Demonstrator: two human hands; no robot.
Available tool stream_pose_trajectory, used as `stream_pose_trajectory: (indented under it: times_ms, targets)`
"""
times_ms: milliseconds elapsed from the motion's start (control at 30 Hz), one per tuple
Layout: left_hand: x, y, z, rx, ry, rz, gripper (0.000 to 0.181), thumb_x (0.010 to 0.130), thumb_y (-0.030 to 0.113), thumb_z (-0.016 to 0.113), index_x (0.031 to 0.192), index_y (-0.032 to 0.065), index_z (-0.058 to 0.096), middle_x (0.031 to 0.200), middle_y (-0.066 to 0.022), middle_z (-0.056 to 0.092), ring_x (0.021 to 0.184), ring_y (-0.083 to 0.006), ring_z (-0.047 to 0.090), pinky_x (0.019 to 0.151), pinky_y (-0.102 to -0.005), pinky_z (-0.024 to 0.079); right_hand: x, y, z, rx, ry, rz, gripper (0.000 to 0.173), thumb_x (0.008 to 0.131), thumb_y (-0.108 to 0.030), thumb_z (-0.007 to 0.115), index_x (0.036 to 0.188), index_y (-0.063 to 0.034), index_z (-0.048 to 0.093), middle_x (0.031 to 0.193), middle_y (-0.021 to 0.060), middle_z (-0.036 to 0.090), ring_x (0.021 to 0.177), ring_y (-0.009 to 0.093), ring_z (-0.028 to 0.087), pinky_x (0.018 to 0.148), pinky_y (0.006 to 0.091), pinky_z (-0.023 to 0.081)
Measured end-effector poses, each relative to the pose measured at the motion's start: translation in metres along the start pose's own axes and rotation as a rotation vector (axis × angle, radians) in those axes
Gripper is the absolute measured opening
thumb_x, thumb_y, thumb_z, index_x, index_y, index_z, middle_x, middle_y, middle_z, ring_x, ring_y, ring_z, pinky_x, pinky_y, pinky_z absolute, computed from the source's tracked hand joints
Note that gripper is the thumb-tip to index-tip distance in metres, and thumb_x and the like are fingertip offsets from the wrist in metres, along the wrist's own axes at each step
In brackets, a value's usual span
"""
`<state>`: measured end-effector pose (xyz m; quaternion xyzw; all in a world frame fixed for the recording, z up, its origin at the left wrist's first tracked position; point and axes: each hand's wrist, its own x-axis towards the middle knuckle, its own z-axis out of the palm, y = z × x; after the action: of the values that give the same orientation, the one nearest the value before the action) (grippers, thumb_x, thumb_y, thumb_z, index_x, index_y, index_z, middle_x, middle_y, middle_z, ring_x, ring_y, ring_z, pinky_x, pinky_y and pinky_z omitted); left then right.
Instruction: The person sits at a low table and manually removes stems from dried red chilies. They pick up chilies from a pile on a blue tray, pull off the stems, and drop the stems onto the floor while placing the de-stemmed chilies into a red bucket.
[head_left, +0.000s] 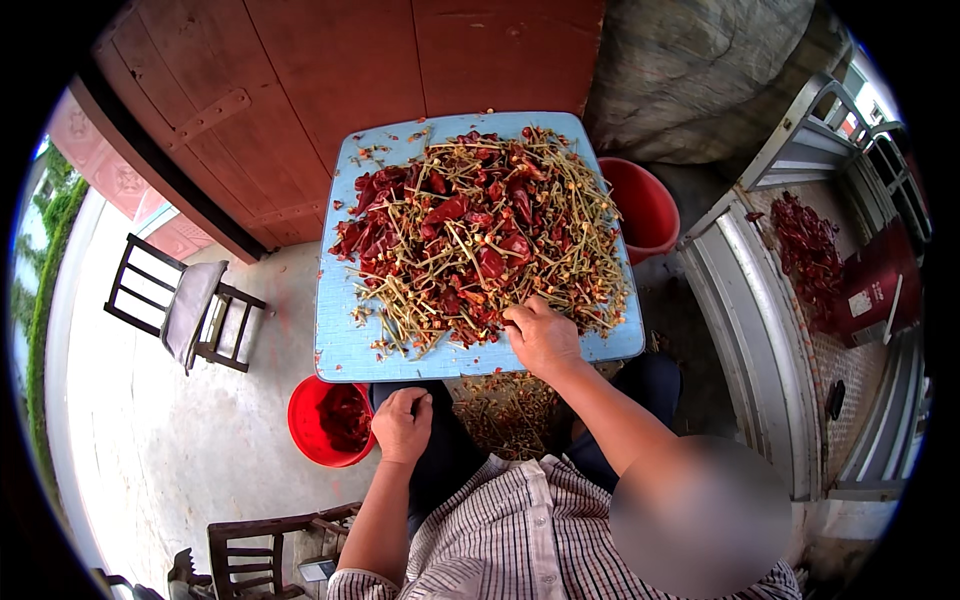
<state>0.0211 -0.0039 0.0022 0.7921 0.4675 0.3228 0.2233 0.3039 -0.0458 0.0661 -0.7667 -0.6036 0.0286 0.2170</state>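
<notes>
A large heap of dried red chilies (491, 262) mixed with pale stems (570, 217) covers the middle of a small light-blue tabletop (345, 315). At the heap's front edge is my right hand (541, 336), its fingertips touching the loose bits. Whether it pinches a piece is too small to tell. My left hand (403, 426) is curled over my left thigh, just in front of the table edge, with nothing visible in it. Beside it on the floor stands a red bucket (304, 424) partly filled with dark red chilies (345, 420).
Behind the table's right side stands another red bucket (645, 199). A metal cart bed (847, 405) at right carries more chilies (806, 244) and a dark red box (874, 281). Stems litter the floor (510, 412) under the table. A wooden chair (187, 307) stands left, near a red wooden door (337, 67).
</notes>
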Motion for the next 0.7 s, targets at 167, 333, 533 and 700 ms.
stream_pose_trajectory:
  times_ms: [167, 333, 533, 700]
  targets:
    - [0.002, 0.007, 0.001, -0.070, 0.012, 0.033, 0.010, 0.084, 0.008, 0.077, 0.089, 0.0106, 0.069, 0.085, -0.0093, 0.073, 0.076, -0.0309, 0.071, 0.068, -0.0389, 0.056, -0.005, 0.011, 0.013, 0.030, 0.068, -0.058, 0.016, 0.090, -0.018, 0.074, 0.106, -0.0179, 0.072, 0.098, 0.0044, 0.064, 0.078, 0.028, 0.070, 0.066, 0.0429, 0.059]
    - [0.021, 0.048, 0.010, -0.228, -0.007, 0.101, 0.016, 0.085, 0.004, 0.078, 0.093, 0.0076, 0.065, 0.085, -0.0104, 0.071, 0.070, -0.0286, 0.069, 0.064, -0.0366, 0.056, -0.006, 0.012, 0.012, 0.206, 0.111, -0.016, 0.010, 0.092, -0.016, 0.073, 0.101, -0.0153, 0.077, 0.092, 0.0027, 0.069, 0.078, 0.027, 0.070, 0.068, 0.0423, 0.058]
    - [0.053, 0.073, 0.035, -0.276, -0.128, 0.084, 0.034, 0.086, 0.006, 0.078, 0.117, 0.0099, 0.067, 0.092, -0.0081, 0.068, 0.068, -0.0227, 0.066, 0.062, -0.0360, 0.054, -0.007, 0.018, 0.013, 0.337, 0.156, -0.026, 0.005, 0.092, -0.013, 0.073, 0.097, -0.0129, 0.076, 0.093, 0.0027, 0.070, 0.077, 0.025, 0.069, 0.067, 0.0403, 0.057]
    - [0.071, 0.089, 0.047, -0.137, -0.201, 0.077, 0.042, 0.085, 0.014, 0.079, 0.125, 0.0091, 0.066, 0.096, -0.0078, 0.070, 0.073, -0.0243, 0.067, 0.068, -0.0381, 0.055, -0.009, 0.016, 0.006, 0.355, 0.167, -0.062, 0.005, 0.091, -0.012, 0.073, 0.096, -0.0126, 0.074, 0.092, 0.0043, 0.070, 0.078, 0.027, 0.069, 0.067, 0.0404, 0.057]
